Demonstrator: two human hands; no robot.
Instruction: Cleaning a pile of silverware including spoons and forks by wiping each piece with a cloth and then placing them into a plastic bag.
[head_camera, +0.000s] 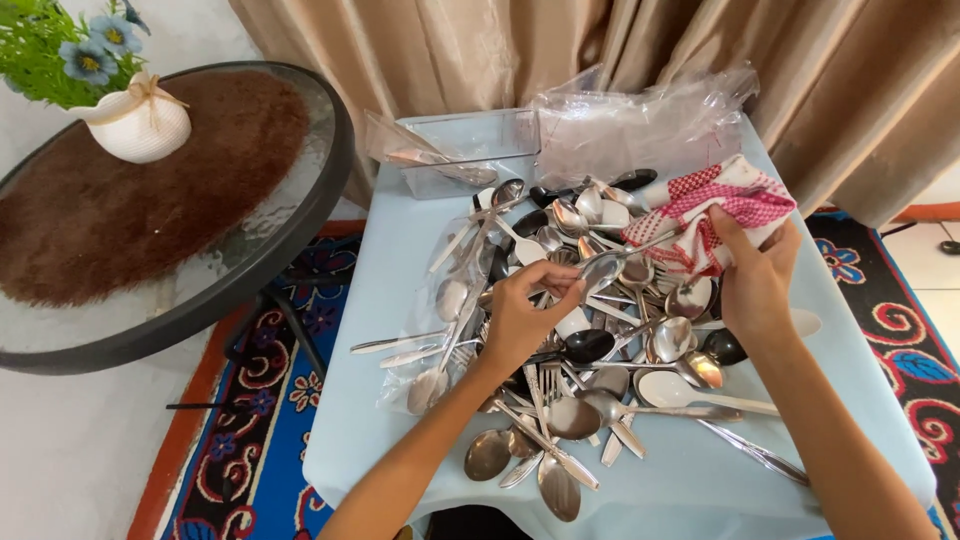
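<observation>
A beige curtain (480, 50) hangs behind a small worktop (400, 260) draped in pale blue, which stands on a patterned rug (260, 440). A heap of cutlery (570, 380), mostly steel spoons, covers the worktop's middle. Above the heap, the left hand (525, 315) pinches one spoon (610, 262) by its bowl end, fingers closed round it. The right hand (755, 280) grips a red-and-white checked cloth (715, 210), bunched round the spoon's handle. The spoon looks stiff, light and slick, so a firm pinch at the neck or bowl would likely hold best; the cloth is soft and gives. Behind the heap lie a clear plastic box (470, 150) and crumpled plastic bags (640, 125). Left of the worktop stands a round glass table (200, 290) bearing a white vase (140, 125).
</observation>
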